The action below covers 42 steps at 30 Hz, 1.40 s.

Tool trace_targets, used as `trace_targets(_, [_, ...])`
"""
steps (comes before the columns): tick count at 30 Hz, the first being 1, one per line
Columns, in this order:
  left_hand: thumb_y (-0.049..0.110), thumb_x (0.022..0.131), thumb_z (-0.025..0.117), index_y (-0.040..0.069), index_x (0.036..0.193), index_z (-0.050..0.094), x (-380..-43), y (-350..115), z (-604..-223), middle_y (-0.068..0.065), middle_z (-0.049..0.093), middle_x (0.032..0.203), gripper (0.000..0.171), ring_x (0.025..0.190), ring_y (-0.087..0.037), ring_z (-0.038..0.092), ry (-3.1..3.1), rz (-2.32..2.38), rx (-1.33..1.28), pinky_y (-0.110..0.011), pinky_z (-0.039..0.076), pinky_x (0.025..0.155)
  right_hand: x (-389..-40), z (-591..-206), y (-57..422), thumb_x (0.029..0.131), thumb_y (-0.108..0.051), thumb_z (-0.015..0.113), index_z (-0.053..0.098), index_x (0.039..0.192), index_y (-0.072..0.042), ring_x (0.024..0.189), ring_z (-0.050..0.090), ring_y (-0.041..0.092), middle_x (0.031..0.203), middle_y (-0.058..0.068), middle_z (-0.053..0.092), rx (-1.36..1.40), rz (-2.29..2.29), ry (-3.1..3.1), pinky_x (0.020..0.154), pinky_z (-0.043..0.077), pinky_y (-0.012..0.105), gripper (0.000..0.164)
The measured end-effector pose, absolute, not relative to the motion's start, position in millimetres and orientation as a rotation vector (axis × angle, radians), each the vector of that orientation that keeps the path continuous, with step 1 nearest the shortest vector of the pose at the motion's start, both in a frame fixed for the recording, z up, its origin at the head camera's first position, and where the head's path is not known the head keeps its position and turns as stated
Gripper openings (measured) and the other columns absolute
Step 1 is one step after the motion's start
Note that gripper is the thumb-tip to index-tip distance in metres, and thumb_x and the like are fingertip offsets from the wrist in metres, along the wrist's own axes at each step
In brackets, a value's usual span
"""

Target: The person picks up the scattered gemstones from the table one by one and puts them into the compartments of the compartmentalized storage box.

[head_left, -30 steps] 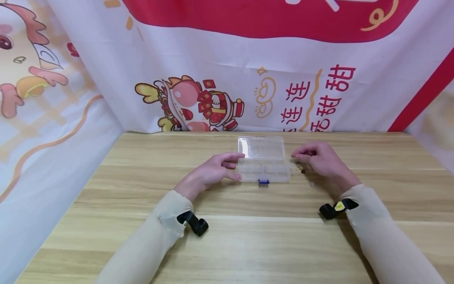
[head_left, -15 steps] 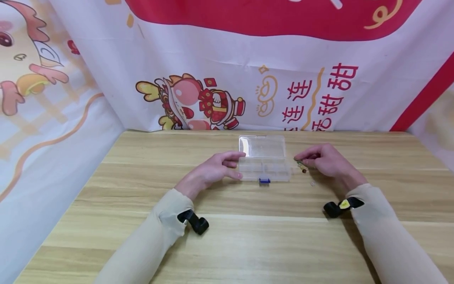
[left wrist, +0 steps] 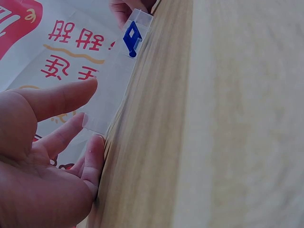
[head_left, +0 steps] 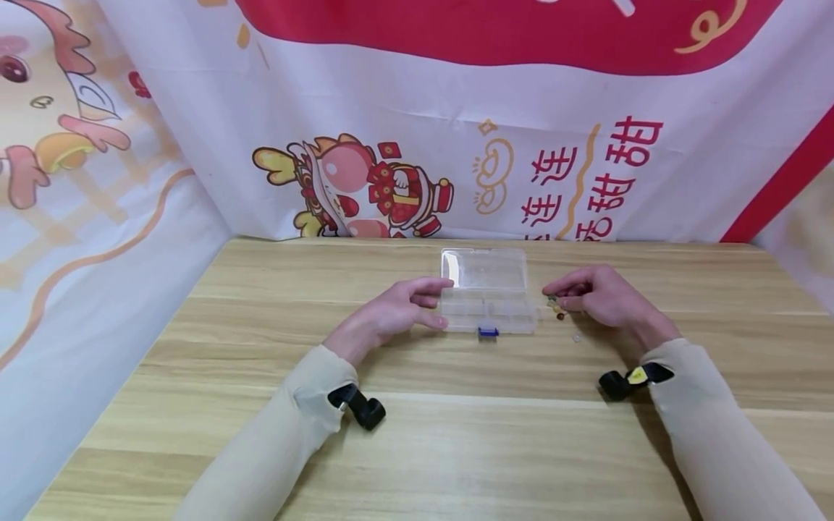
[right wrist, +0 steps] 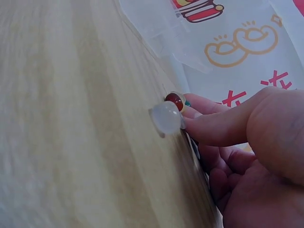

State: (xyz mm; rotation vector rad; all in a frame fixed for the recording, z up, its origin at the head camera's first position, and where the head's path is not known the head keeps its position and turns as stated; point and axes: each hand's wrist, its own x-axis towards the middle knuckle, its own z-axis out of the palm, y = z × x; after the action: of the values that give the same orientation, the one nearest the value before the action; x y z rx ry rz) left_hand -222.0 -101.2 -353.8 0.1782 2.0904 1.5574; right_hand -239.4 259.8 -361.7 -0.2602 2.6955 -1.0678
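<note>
A clear compartment box [head_left: 489, 311] with a blue latch [head_left: 488, 332] stands on the table, its transparent lid [head_left: 485, 269] raised at the back. My left hand [head_left: 394, 315] rests at the box's left end, index finger by the hinge corner and thumb by the front corner, both fairly straight. To the right of the box, my right hand [head_left: 602, 297] has thumb and index finger at a cluster of small beads. A green bead [head_left: 552, 297] shows by the index fingertip. Near it lie a dark red bead [right wrist: 175, 100] and a whitish bead [right wrist: 166, 118]. Whether anything is pinched is unclear.
The wood-grain table [head_left: 456, 449] runs back to a printed white and red cloth [head_left: 404, 87]. A second cloth wall [head_left: 98, 239] borders the left side. Black wrist cameras [head_left: 368, 412] project from both sleeves.
My right hand has shifted slightly right, and more of the green and yellowish beads shows at its fingertips. The left hand and the box stay together; the whole head view has drifted a little.
</note>
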Motion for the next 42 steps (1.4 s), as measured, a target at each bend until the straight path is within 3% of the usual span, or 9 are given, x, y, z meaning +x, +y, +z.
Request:
trace_targets(22, [0.001, 0.087, 0.080, 0.026, 0.153, 0.057, -222.2, -100.8, -353.9, -0.007, 0.056, 0.149, 0.074, 0.135, -0.026, 0.052, 2.082, 1.568, 0.187, -0.043, 0.042, 0.119, -240.3, -363.2, 256.0, 0.105, -0.016, 0.065, 0.078, 0.123, -0.011, 0.095, 0.055, 0.022, 0.114, 0.011, 0.072, -0.207, -1.029, 2.765, 0.075, 0.047, 0.028, 0.023])
trace_targets(35, [0.004, 0.088, 0.081, 0.026, 0.153, 0.058, -222.5, -101.7, -353.6, -0.007, 0.055, 0.149, 0.072, 0.135, -0.026, 0.051, 2.096, 1.565, 0.187, -0.042, 0.043, 0.118, -240.1, -362.8, 249.1, 0.108, -0.018, 0.062, 0.074, 0.124, -0.006, 0.100, 0.054, 0.024, 0.117, 0.014, 0.069, -0.151, -1.075, 2.761, 0.083, 0.045, 0.031, 0.024])
trace_targets(42, [0.003, 0.088, 0.081, 0.027, 0.153, 0.057, -223.3, -101.8, -355.9, -0.006, 0.055, 0.149, 0.073, 0.136, -0.026, 0.051, 2.094, 1.558, 0.184, -0.043, 0.042, 0.119, -239.4, -365.3, 247.7, 0.109, -0.018, 0.059, 0.072, 0.124, -0.003, 0.100, 0.053, 0.023, 0.120, 0.016, 0.068, -0.158, -1.112, 2.753, 0.080, 0.046, 0.028, 0.024])
